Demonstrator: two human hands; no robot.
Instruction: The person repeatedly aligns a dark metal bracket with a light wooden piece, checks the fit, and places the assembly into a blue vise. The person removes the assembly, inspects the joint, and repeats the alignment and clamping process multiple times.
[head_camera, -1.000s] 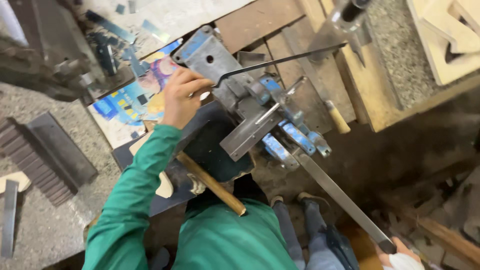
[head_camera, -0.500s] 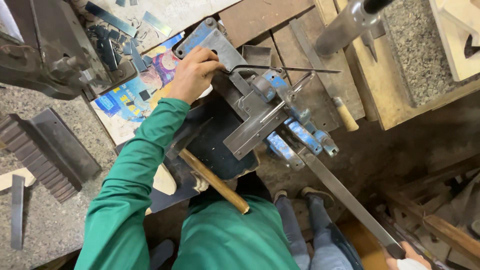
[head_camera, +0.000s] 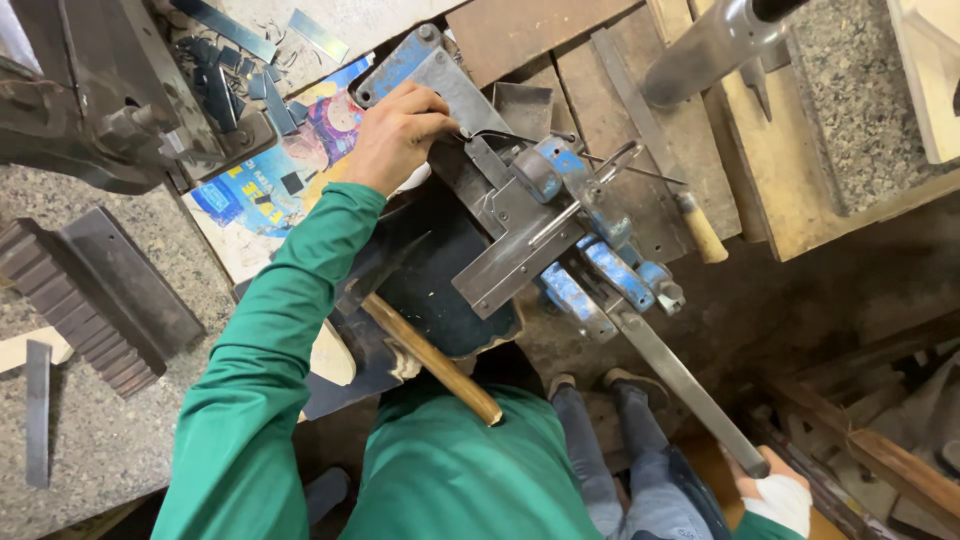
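The person's left hand (head_camera: 398, 135) reaches out from a green sleeve (head_camera: 270, 350) to the far end of a blue and grey bench bending machine (head_camera: 530, 200). Its fingers are curled and pinched on the end of a thin dark metal rod (head_camera: 520, 137), holding it down against the machine's grey plate. The rod runs from the fingertips to the right, across the top of the machine past its blue round head, and ends over the wooden planks (head_camera: 640, 190) on the far right.

The right hand (head_camera: 775, 490) sits at the near right edge of the view, low down. It is closed around the end of the long flat steel lever (head_camera: 680, 385), which slopes from the blue body of the machine toward the near right. Part of the hand looks wrapped in white.

A hammer (head_camera: 420, 345) with a wooden handle lies just near of the machine, its dark head on a dark pad (head_camera: 440, 280) and its handle pointing toward the person's chest. A second wooden handle (head_camera: 700, 225) shows just right of the machine, lying on the planks. Under the left forearm lies a colourful printed sheet (head_camera: 270, 185), with small cut metal strips (head_camera: 225, 75) scattered beyond it on the far left. A heavy dark iron tool (head_camera: 90, 110) stands at the far left, and a ribbed dark block (head_camera: 95, 295) rests on the grey stone surface at the left. A grey metal tube (head_camera: 715, 45) lies at the far right, above the planks.
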